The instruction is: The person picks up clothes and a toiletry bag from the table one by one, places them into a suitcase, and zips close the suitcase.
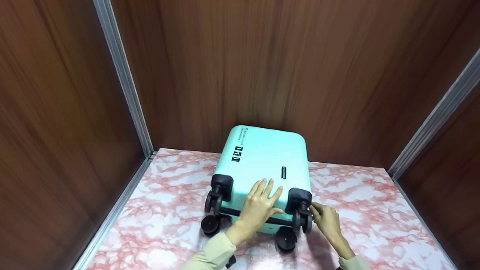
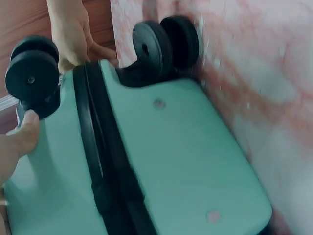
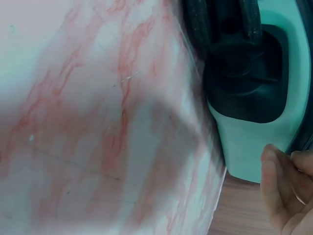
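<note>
A mint-green suitcase [image 1: 268,157] lies flat, its wheeled end facing me. My left hand [image 1: 258,206] rests on its upper shell near that end, fingers spread and straight, thumb by the edge. In the left wrist view the left thumb [image 2: 27,134] lies beside a black wheel [image 2: 32,73]. My right hand [image 1: 327,219] is at the suitcase's right side, just behind the near right wheels, fingers bent. In the right wrist view the right hand's fingertips [image 3: 270,154] are close to the dark seam [image 3: 305,127]; whether they pinch anything there is hidden.
The suitcase lies on a red-and-white marbled surface [image 1: 165,213]. Its far end is close to a brown wood-grain back panel [image 1: 262,75]. Similar panels with silver metal edging [image 1: 123,75] stand at left and right. Black double wheels [image 1: 286,239] stick out from the near end.
</note>
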Motion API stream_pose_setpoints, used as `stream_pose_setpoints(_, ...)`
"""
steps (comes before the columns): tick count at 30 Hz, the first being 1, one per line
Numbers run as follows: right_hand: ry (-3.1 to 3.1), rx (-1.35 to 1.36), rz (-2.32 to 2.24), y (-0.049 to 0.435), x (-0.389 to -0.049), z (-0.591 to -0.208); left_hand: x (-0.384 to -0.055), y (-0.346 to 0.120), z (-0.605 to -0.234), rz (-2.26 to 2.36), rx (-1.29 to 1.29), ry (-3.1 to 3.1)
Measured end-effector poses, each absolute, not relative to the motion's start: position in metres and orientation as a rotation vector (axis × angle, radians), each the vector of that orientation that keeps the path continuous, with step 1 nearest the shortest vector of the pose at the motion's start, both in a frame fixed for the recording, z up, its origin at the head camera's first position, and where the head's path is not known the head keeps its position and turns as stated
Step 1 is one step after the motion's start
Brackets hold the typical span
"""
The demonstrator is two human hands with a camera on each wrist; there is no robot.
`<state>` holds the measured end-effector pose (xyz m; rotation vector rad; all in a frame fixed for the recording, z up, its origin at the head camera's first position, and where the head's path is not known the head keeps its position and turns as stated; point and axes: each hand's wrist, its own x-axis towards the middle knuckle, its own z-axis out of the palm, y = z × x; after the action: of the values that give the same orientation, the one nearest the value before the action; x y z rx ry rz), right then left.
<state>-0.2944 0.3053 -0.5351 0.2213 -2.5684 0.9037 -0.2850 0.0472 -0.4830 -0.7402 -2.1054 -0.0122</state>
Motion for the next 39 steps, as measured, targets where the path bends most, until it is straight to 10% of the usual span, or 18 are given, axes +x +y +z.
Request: stream_pose_setpoints(39, -2.565, 0.186, 0.855, 0.311, -0.291, -0.538, -0.284, 0.06, -0.48, -0.001, -0.672, -2.155)
